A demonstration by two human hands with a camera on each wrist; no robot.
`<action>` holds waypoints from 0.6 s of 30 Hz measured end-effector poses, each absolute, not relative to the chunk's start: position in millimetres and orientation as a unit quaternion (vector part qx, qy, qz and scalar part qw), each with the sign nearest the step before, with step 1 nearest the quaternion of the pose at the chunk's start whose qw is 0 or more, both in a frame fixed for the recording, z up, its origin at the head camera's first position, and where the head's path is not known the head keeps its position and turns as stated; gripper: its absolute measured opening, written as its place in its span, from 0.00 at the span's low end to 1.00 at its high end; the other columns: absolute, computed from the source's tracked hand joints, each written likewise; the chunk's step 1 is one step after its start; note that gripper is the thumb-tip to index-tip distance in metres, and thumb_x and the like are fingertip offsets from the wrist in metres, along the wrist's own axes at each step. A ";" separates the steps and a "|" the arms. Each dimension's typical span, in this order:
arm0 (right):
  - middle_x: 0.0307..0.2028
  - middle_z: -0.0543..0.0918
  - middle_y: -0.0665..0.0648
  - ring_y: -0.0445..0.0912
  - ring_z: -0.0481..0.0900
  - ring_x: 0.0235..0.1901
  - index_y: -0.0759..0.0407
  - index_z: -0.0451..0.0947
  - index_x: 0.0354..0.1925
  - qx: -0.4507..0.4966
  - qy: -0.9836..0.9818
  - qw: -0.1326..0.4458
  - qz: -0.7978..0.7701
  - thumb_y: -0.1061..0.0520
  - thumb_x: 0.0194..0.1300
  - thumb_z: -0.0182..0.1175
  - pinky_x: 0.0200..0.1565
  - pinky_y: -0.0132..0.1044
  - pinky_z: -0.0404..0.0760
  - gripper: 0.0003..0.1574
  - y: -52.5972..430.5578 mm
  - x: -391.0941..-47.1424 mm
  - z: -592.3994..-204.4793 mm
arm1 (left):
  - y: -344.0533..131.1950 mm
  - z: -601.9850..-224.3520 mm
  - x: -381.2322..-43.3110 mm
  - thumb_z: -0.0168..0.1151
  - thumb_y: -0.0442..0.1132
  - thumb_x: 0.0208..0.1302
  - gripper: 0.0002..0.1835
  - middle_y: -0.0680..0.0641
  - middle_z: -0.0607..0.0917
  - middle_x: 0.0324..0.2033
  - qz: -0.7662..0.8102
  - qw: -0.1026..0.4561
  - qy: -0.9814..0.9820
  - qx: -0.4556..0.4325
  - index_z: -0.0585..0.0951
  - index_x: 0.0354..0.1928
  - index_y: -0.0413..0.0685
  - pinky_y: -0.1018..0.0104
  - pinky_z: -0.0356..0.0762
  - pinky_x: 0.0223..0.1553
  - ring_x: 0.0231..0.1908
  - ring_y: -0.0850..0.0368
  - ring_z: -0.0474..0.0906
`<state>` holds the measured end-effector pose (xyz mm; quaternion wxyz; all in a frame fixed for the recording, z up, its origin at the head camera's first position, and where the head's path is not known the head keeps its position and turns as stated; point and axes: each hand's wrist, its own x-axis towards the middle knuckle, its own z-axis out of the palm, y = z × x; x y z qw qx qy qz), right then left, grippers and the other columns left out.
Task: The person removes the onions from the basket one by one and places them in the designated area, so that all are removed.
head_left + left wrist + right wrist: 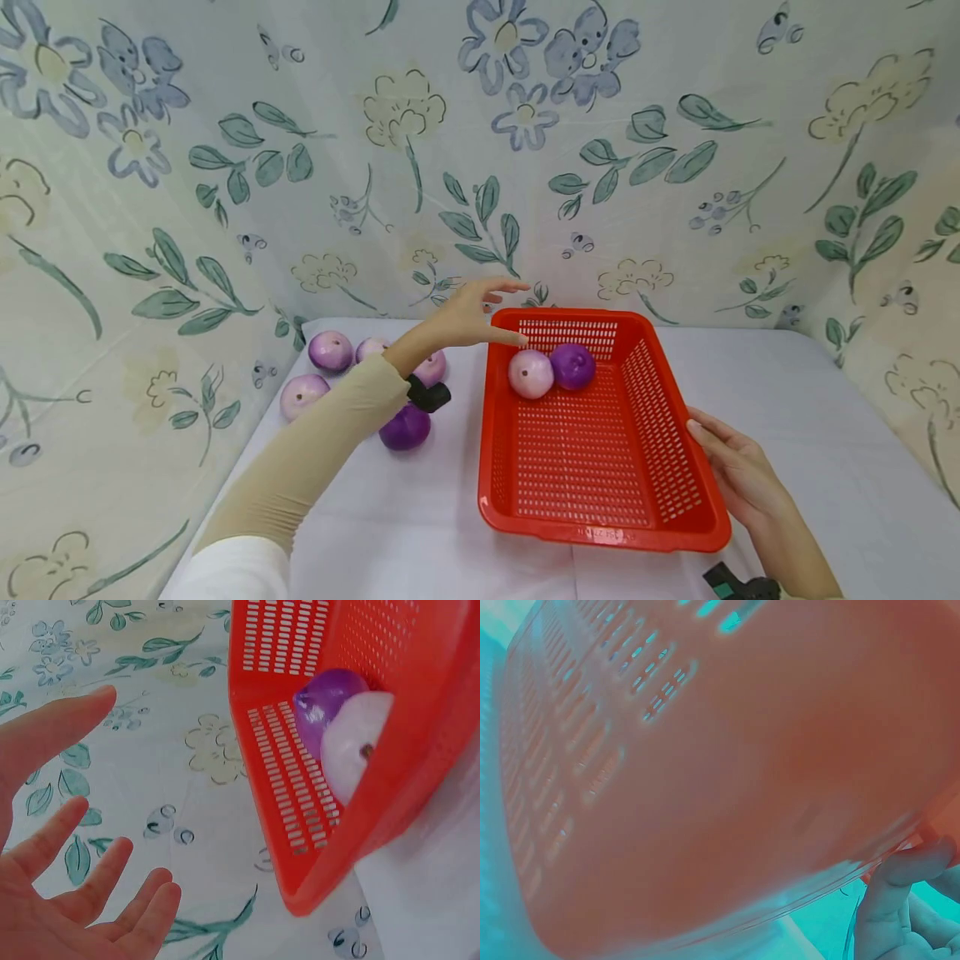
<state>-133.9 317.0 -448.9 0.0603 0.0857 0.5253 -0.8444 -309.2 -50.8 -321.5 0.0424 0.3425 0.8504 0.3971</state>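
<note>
A red plastic basket stands on the white table. Two onions lie at its back left: a pale pink onion and a deep purple onion right beside it. My right hand grips the basket's right rim, thumb over the edge; the right wrist view shows its fingers at the rim. Above the back left corner, my left hand holds nothing, its fingers and thumb spread apart. In the left wrist view this hand appears beside the basket wall.
Several more onions lie on the table left of the basket, among them a purple onion and a pale onion. My left forearm covers part of this group. A flowered cloth hangs behind the table.
</note>
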 end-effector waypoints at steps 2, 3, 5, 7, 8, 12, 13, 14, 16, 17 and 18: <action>0.46 0.86 0.47 0.41 0.84 0.42 0.39 0.85 0.48 0.086 0.524 0.059 -0.845 0.57 0.76 0.54 0.45 0.36 0.84 0.16 316.7 -133.5 -448.9 | -34.4 -326.4 -311.5 0.79 0.46 0.52 0.40 0.47 0.75 0.65 0.402 0.052 0.841 0.358 0.74 0.68 0.55 0.45 0.75 0.58 0.62 0.42 0.73; 0.46 0.86 0.47 0.41 0.84 0.42 0.39 0.86 0.48 0.085 0.523 0.058 -0.846 0.57 0.76 0.54 0.45 0.35 0.84 0.16 316.6 -133.3 -449.2 | -26.8 -329.3 -312.6 0.79 0.46 0.52 0.40 0.47 0.74 0.65 0.403 0.058 0.839 0.362 0.74 0.68 0.54 0.46 0.75 0.58 0.62 0.42 0.73; 0.45 0.86 0.47 0.40 0.84 0.42 0.40 0.86 0.48 0.079 0.522 0.058 -0.847 0.58 0.77 0.53 0.44 0.35 0.84 0.16 316.9 -133.8 -448.7 | -12.5 -336.4 -316.5 0.80 0.46 0.51 0.41 0.46 0.75 0.64 0.405 0.067 0.835 0.366 0.74 0.68 0.54 0.48 0.74 0.59 0.62 0.42 0.73; 0.45 0.86 0.47 0.40 0.84 0.42 0.41 0.86 0.48 0.072 0.519 0.058 -0.850 0.59 0.77 0.52 0.44 0.35 0.84 0.17 317.0 -133.8 -448.7 | 0.0 -343.7 -320.1 0.80 0.46 0.50 0.41 0.46 0.76 0.64 0.405 0.078 0.835 0.364 0.74 0.67 0.54 0.53 0.75 0.59 0.62 0.44 0.73; 0.45 0.86 0.48 0.40 0.84 0.42 0.42 0.86 0.48 0.069 0.519 0.058 -0.850 0.59 0.77 0.52 0.44 0.35 0.84 0.17 316.9 -133.8 -448.7 | 5.7 -347.8 -322.2 0.81 0.47 0.50 0.41 0.47 0.76 0.63 0.400 0.081 0.838 0.362 0.74 0.67 0.54 0.55 0.74 0.59 0.62 0.46 0.73; 0.44 0.87 0.47 0.40 0.84 0.41 0.41 0.87 0.47 0.075 0.520 0.058 -0.849 0.59 0.77 0.53 0.43 0.34 0.84 0.17 317.1 -133.7 -449.0 | 25.0 -362.3 -327.3 0.81 0.47 0.49 0.42 0.47 0.76 0.63 0.387 0.096 0.850 0.345 0.73 0.68 0.53 0.56 0.72 0.61 0.62 0.49 0.72; 0.44 0.87 0.47 0.40 0.84 0.41 0.41 0.87 0.46 0.081 0.521 0.058 -0.848 0.58 0.76 0.53 0.43 0.34 0.84 0.17 317.2 -133.8 -448.9 | 28.9 -365.2 -327.7 0.81 0.46 0.49 0.42 0.48 0.76 0.63 0.383 0.099 0.853 0.340 0.73 0.68 0.53 0.56 0.71 0.62 0.62 0.50 0.71; 0.44 0.87 0.47 0.40 0.84 0.41 0.40 0.87 0.46 0.086 0.522 0.058 -0.846 0.58 0.76 0.54 0.43 0.34 0.84 0.17 317.4 -133.9 -448.8 | 32.6 -367.7 -327.9 0.81 0.46 0.49 0.42 0.47 0.76 0.63 0.374 0.099 0.858 0.337 0.73 0.68 0.53 0.56 0.70 0.62 0.62 0.50 0.71; 0.44 0.87 0.46 0.40 0.84 0.41 0.39 0.87 0.45 0.093 0.524 0.059 -0.845 0.58 0.76 0.54 0.44 0.34 0.84 0.16 317.6 -134.1 -449.0 | 39.1 -371.8 -327.7 0.81 0.45 0.50 0.41 0.46 0.75 0.64 0.369 0.106 0.861 0.333 0.74 0.67 0.52 0.55 0.69 0.63 0.63 0.49 0.70; 0.44 0.87 0.46 0.40 0.84 0.41 0.39 0.87 0.45 0.095 0.523 0.061 -0.845 0.57 0.76 0.54 0.44 0.34 0.84 0.16 317.6 -134.1 -448.9 | 42.1 -374.0 -327.8 0.81 0.44 0.50 0.41 0.45 0.75 0.64 0.368 0.109 0.862 0.332 0.74 0.67 0.52 0.55 0.69 0.63 0.63 0.48 0.70; 0.44 0.87 0.46 0.40 0.84 0.41 0.39 0.87 0.45 0.096 0.524 0.061 -0.844 0.57 0.76 0.54 0.44 0.34 0.84 0.16 317.6 -134.2 -448.9 | 45.1 -376.3 -328.2 0.81 0.44 0.50 0.40 0.45 0.75 0.64 0.368 0.112 0.863 0.329 0.74 0.67 0.52 0.55 0.70 0.62 0.63 0.48 0.70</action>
